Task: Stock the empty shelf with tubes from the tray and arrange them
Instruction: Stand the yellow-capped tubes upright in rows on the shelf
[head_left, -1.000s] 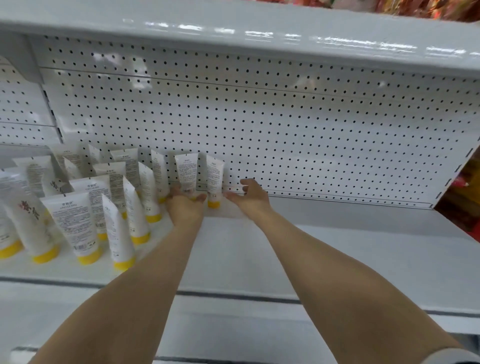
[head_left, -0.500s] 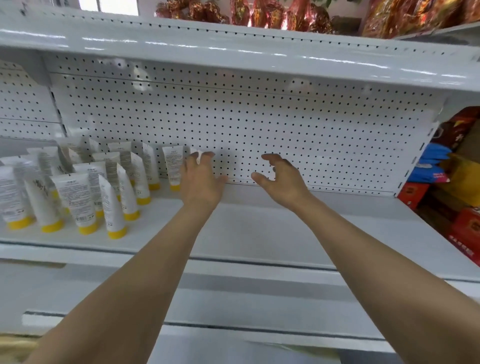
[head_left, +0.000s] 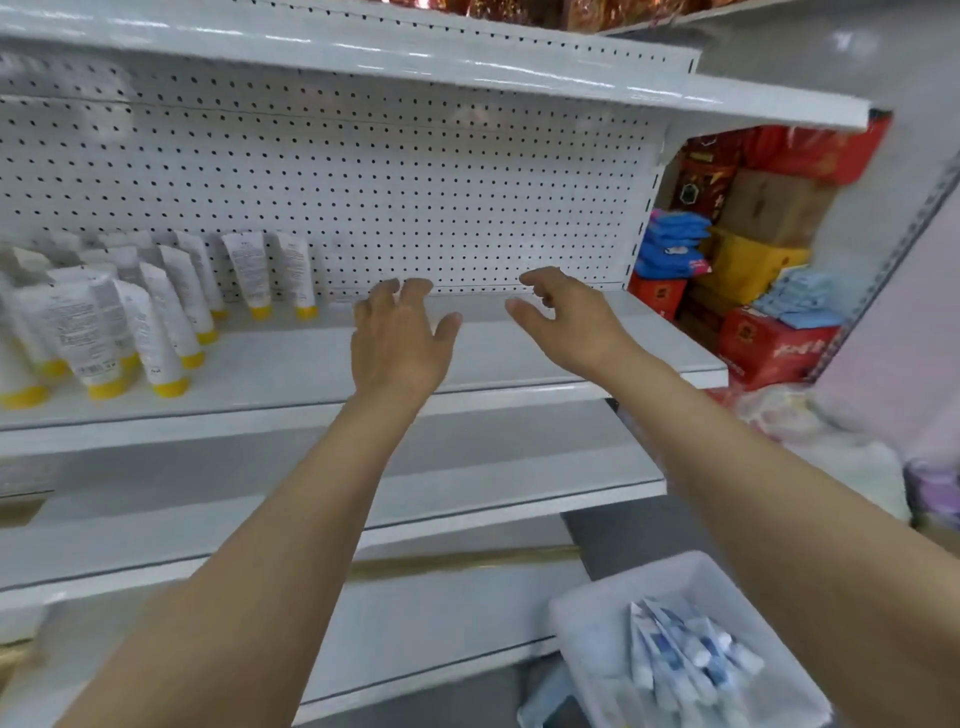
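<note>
Both hands are empty. The left hand (head_left: 397, 338) hovers over the shelf (head_left: 519, 358) with its fingers spread and only a little bent. The right hand (head_left: 571, 322), just beside it, has its fingers loosely curled around nothing. As far as I can see, neither hand touches the board.

I judge that the step now is to fetch more tubes. The tray (head_left: 597, 618) is far below the right hand, near that elbow, and the blue-and-white tubes (head_left: 685, 660) lie in it in a loose heap, somewhat blurred. It would be good to draw both hands back from the board first and then go down. Take only a few tubes at a time, all turned the same way, and hold them gently, because such tubes are probably soft and slippery.

The white tubes with yellow caps (head_left: 156, 322) stand on their caps to the left of the left hand and lean toward the back wall (head_left: 415, 197). The nearest one is close to that hand's fingers, so a careless wrist could knock the row over. The lower shelf (head_left: 467, 499) sticks out between the hands and the tray, and the forearms must pass its edge. The boxes (head_left: 774, 348) to the right of the right hand are well apart and should not disturb.
</note>
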